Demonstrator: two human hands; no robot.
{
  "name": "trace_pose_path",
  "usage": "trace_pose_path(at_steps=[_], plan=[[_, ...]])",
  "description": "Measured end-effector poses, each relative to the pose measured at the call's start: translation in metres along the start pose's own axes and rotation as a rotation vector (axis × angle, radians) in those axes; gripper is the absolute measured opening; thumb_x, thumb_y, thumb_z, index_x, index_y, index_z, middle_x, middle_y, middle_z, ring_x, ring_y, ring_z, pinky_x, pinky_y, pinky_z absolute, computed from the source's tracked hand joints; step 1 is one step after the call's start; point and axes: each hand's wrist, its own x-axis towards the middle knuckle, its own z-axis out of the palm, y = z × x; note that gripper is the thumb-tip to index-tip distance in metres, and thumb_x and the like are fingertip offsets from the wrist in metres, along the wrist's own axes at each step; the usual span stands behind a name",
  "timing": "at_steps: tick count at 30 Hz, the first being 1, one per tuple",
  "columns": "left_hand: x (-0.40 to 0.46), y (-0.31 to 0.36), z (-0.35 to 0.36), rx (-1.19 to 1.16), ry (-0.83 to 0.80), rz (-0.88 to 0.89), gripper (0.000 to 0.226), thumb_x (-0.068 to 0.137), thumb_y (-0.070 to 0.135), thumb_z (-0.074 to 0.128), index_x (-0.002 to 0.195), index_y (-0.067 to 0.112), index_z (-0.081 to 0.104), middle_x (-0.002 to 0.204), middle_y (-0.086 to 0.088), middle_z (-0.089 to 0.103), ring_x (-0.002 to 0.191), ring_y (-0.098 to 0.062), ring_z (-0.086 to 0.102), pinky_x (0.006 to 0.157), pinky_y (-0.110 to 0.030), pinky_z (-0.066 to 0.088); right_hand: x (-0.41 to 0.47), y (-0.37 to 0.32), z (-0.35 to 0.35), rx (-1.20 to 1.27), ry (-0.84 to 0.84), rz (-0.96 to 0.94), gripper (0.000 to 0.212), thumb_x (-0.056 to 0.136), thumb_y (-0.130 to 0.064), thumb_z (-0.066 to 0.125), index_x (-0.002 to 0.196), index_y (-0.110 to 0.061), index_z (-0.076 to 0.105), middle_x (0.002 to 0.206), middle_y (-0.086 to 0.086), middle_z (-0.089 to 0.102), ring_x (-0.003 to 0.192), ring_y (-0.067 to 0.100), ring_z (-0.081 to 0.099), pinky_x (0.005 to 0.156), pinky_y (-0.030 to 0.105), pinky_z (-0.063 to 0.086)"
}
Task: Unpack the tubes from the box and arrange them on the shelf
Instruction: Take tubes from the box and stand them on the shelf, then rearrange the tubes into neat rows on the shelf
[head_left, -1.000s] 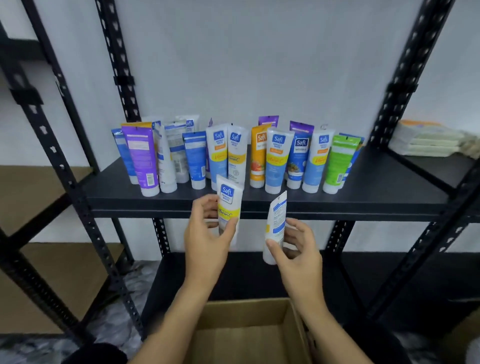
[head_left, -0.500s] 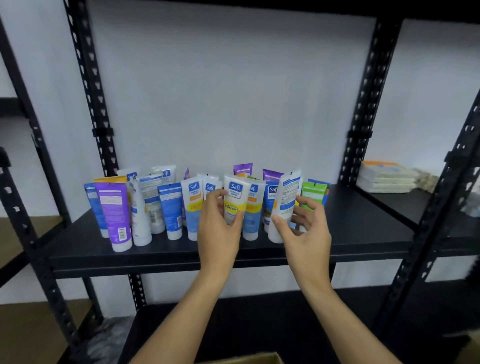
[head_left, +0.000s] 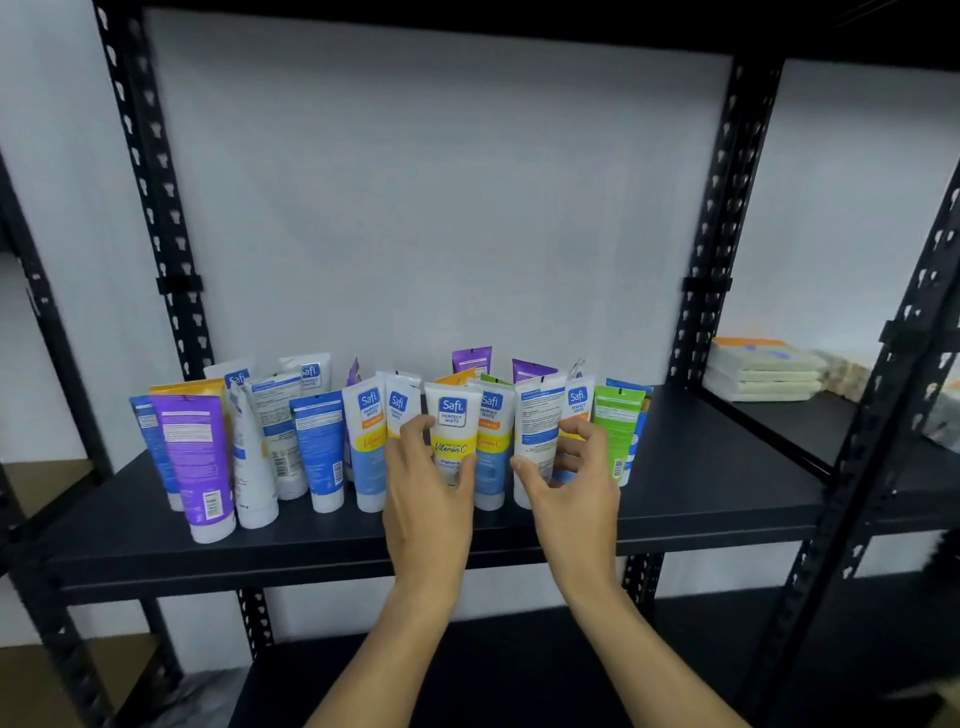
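Having been carried up from below, two tubes are now stood near the shelf (head_left: 675, 499) front edge: yellow-banded tube (head_left: 451, 434) gripped by left hand (head_left: 428, 499), white tube (head_left: 535, 441) pinched by right hand (head_left: 571, 486); release remains.

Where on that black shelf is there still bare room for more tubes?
Bare board lies right of the green tube, out to the right post, and in a strip along the front edge before the purple tube. The middle is crowded: both hands, left and right, hold tubes there.
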Motion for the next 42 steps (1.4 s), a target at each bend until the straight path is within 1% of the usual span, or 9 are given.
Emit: trace_pose_path(at_steps=[5,16,19,25,28,32,36,38,42], plan=[[0.001,-0.001,-0.001,0.024,-0.013,0.012,0.054,0.085,0.028,0.075,0.126,0.029,0.039,0.119,0.001,0.051,0.101,-0.016,0.06,0.068,-0.026,0.055,-0.004,0.015,0.011,-0.09,0.014,0.011,0.054,0.081,-0.027,0.082,0.118,-0.039,0.046,0.111,-0.018,0.064,0.097,-0.001,0.064,0.079,0.025,0.059],[0.0,-0.001,-0.007,0.082,-0.073,-0.025,0.055,0.087,0.031,0.071,0.13,0.027,0.038,0.121,0.0,0.054,0.1,-0.014,0.061,0.068,-0.029,0.056,-0.005,0.024,0.011,-0.169,-0.025,0.02,0.053,0.084,-0.029,0.079,0.123,-0.037,0.045,0.117,-0.019,0.061,0.101,-0.001,0.062,0.082,0.027,0.059],[0.003,0.004,-0.017,0.115,-0.09,-0.021,0.049,0.091,0.034,0.067,0.13,0.026,0.039,0.123,0.001,0.053,0.095,-0.013,0.062,0.065,-0.027,0.052,-0.005,0.015,0.003,-0.166,-0.018,0.022,0.047,0.085,-0.033,0.077,0.12,-0.039,0.047,0.115,-0.022,0.06,0.102,-0.001,0.062,0.082,0.03,0.06],[0.038,0.034,-0.047,0.115,-0.094,0.017,0.035,0.095,0.033,0.059,0.126,0.026,0.044,0.116,0.0,0.052,0.084,-0.016,0.063,0.067,-0.036,0.055,0.025,-0.039,-0.027,-0.307,0.014,-0.089,0.03,0.093,-0.034,0.064,0.121,-0.03,0.053,0.117,-0.015,0.06,0.103,0.004,0.058,0.082,0.034,0.056],[0.068,0.05,-0.056,0.093,-0.101,0.077,0.032,0.096,0.029,0.058,0.125,0.025,0.046,0.114,0.0,0.052,0.078,-0.012,0.061,0.063,-0.031,0.05,0.06,-0.068,-0.038,-0.417,-0.101,-0.216,0.033,0.093,-0.029,0.062,0.125,-0.025,0.054,0.121,-0.009,0.061,0.109,0.009,0.055,0.091,0.032,0.049],[0.103,0.067,-0.06,0.09,-0.197,0.16,0.028,0.096,0.028,0.058,0.123,0.025,0.049,0.11,0.003,0.049,0.078,-0.012,0.06,0.069,-0.03,0.047,0.1,-0.096,-0.037,-0.577,-0.278,-0.321,0.034,0.093,-0.028,0.064,0.126,-0.025,0.055,0.117,-0.004,0.063,0.111,0.015,0.056,0.095,0.04,0.048],[0.142,0.073,-0.057,0.095,-0.354,0.236,0.019,0.096,0.025,0.059,0.114,0.025,0.057,0.106,0.002,0.054,0.081,-0.014,0.059,0.073,-0.029,0.048,0.135,-0.121,-0.032,-0.724,-0.464,-0.269,0.037,0.094,-0.029,0.065,0.129,-0.025,0.054,0.112,0.0,0.064,0.101,0.016,0.059,0.086,0.033,0.049],[0.162,0.073,-0.053,0.095,-0.443,0.264,0.013,0.097,0.018,0.057,0.108,0.023,0.061,0.101,-0.001,0.06,0.08,-0.011,0.057,0.071,-0.023,0.046,0.15,-0.127,-0.028,-0.796,-0.561,-0.239,0.036,0.094,-0.025,0.065,0.128,-0.027,0.056,0.109,0.0,0.066,0.095,0.016,0.06,0.081,0.029,0.048],[0.192,0.066,-0.041,0.186,-0.632,0.321,0.018,0.099,0.012,0.054,0.105,0.025,0.063,0.104,0.002,0.063,0.086,-0.01,0.058,0.069,-0.016,0.042,0.174,-0.127,-0.018,-0.863,-0.703,-0.224,0.03,0.094,-0.014,0.061,0.12,-0.027,0.064,0.103,-0.001,0.067,0.092,0.015,0.062,0.084,0.03,0.05]])
